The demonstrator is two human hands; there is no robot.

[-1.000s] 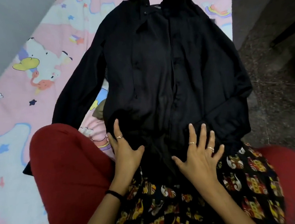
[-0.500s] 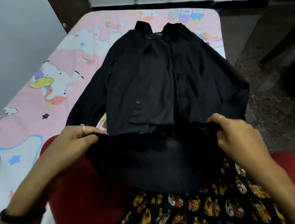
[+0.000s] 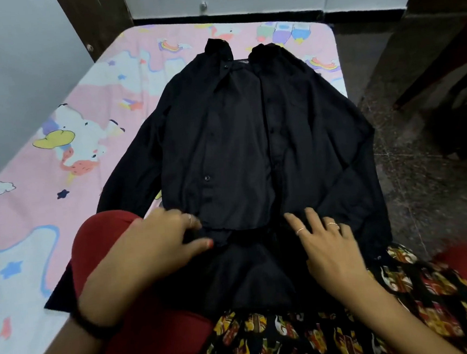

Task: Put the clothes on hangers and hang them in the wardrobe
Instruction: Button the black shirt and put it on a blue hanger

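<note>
A black long-sleeved shirt (image 3: 240, 136) lies front-up and unbuttoned on the bed, collar at the far end and its hem over my lap. My left hand (image 3: 159, 248) is at the left part of the hem, with a fold of the black cloth pinched between thumb and fingers. My right hand (image 3: 325, 242) rests on the right part of the hem, its fingers spread and fairly straight. No hanger or wardrobe is in view.
The bed carries a pink cartoon-print sheet (image 3: 82, 139). A grey wall (image 3: 14, 77) runs along its left side. Speckled floor (image 3: 414, 189) and dark furniture (image 3: 458, 117) lie to the right. My red trouser knees (image 3: 102, 236) and a patterned garment (image 3: 353, 333) fill the foreground.
Both hands had gripped and lifted the hem. Now the hem is back down, my right hand has let go and lies flat, and my left hand has shifted inward along the hem.
</note>
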